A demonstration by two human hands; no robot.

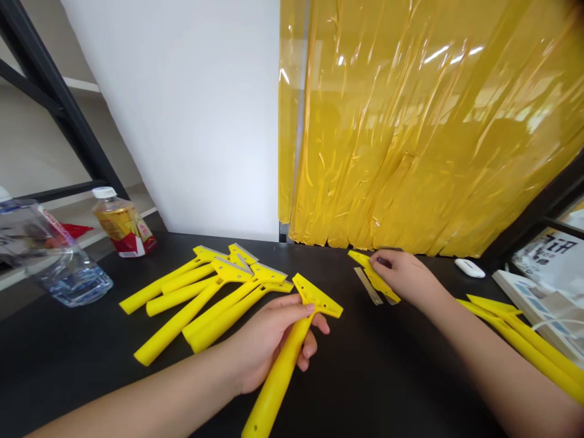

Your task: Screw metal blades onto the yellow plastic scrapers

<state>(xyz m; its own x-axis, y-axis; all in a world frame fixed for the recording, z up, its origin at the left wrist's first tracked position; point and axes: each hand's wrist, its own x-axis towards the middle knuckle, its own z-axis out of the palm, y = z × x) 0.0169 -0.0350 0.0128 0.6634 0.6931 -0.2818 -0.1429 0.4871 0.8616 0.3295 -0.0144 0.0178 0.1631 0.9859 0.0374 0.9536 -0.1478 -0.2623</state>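
My left hand [278,340] is closed around the neck of a yellow scraper handle [283,371]. Its flat head carries small holes and shows no blade. Farther right, the fingers of my right hand [401,274] pinch at a yellow triangular scraper plate [360,260] low over the black table; the fingertips are partly hidden. Close beside that plate lies a thin metal blade [367,286], and another metal edge shows under the plate's right end. Left of my left hand rests a group of yellow scrapers [182,316] with metal blades on their heads.
More yellow scraper handles [524,334] lie at the right, partly behind my right forearm. Past them are a white earphone case [469,267] and a white box [542,310]. A drink bottle [123,222] and a clear jug [68,267] stand left. Yellow plastic sheeting [410,134] hangs behind.
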